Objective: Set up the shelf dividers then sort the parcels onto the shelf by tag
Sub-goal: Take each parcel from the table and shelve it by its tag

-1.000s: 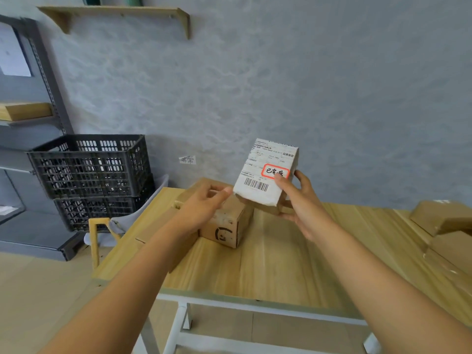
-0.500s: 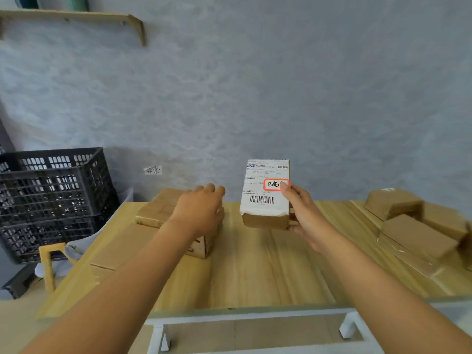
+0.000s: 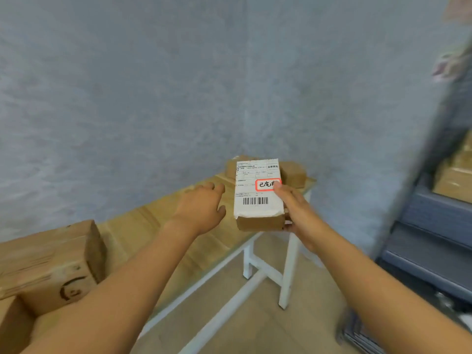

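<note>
head view, right hand (image 3: 297, 213) gripping parcel (image 3: 258, 198) edge, thumb on label

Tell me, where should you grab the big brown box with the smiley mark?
Probably by its two opposite side faces, one hand each, coming from above. The big box sits flat on the table, looks too wide for one hand, and its sides seem free.

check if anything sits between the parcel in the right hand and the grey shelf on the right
Nothing visible does. The right hand holds the labelled parcel in the air past the table corner, and only open floor lies between it and the grey shelf. The left hand is on the far side, touching nothing. The shelf is blurred.
</note>
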A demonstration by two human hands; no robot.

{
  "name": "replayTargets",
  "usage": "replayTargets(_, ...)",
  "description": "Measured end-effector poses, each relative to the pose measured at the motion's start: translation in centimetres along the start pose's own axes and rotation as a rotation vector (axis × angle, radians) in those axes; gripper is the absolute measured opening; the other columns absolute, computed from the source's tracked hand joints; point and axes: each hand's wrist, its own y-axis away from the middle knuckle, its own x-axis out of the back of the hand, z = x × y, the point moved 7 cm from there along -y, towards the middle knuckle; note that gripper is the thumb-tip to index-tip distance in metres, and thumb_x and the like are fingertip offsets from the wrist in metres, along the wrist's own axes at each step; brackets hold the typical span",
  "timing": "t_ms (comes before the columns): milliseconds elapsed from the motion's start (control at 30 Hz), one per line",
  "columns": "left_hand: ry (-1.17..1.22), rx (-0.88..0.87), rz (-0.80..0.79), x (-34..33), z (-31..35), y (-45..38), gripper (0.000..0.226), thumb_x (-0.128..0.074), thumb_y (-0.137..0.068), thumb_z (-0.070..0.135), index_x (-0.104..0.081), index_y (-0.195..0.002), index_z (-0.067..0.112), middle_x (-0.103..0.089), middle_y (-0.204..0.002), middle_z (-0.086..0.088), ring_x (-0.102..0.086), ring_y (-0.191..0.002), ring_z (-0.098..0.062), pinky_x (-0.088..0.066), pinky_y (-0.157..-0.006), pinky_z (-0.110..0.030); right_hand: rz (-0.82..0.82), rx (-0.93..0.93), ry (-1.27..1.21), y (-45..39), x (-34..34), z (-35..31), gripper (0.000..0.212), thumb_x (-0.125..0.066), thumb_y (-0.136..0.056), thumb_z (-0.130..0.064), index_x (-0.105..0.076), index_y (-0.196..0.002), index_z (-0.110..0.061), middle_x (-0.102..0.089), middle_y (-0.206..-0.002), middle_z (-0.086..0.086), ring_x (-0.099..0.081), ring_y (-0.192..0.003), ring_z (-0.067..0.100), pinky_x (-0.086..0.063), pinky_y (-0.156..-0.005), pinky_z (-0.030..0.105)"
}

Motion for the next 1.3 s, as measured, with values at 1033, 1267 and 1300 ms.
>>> replayTargets(1033,0.287,-0.804,0.172,9.5,55.5,2.1,0.034,-0.05,-0.097,0.034,-0.053,-0.125,0.014,-0.062,-0.118,-0.006,-0.06,-0.103,-0.028,-0.05,-0.075,-0.037,0.851,-0.006,0.009,34.7,46.6,-0.3,0.061,-0.051,-0.09,-0.066,-0.046,-0.137,-0.027,-0.07,-0.119,-0.001,-0.07,-0.104,0.023,-0.058,-0.085,0.043)
replayTargets(1267,0.366,-0.984,0.186,10.9,62.3,2.2,0.033,-0.049,-0.099,0.032,-0.052,-0.125,0.012,-0.06,-0.115,-0.008,-0.057,-0.101,-0.027,-0.049,-0.075,-0.037,1.025,0.001,-0.019,39.1,50.5,-0.5,0.055,-0.051,-0.092,-0.063,-0.046,-0.134,-0.029,-0.067,-0.123,0.0,-0.067,-0.107,0.021,-0.058,-0.089,0.045)
replayTargets(1300,0.371,-1.012,0.197,11.0,63.2,2.5,0.032,-0.048,-0.099,0.032,-0.052,-0.125,0.013,-0.06,-0.113,-0.008,-0.058,-0.099,-0.027,-0.049,-0.074,-0.037,1.048,-0.004,-0.023,39.8,50.9,-0.3,0.055,-0.052,-0.092,-0.063,-0.046,-0.135,-0.029,-0.067,-0.122,0.0,-0.067,-0.105,0.02,-0.058,-0.089,0.046)
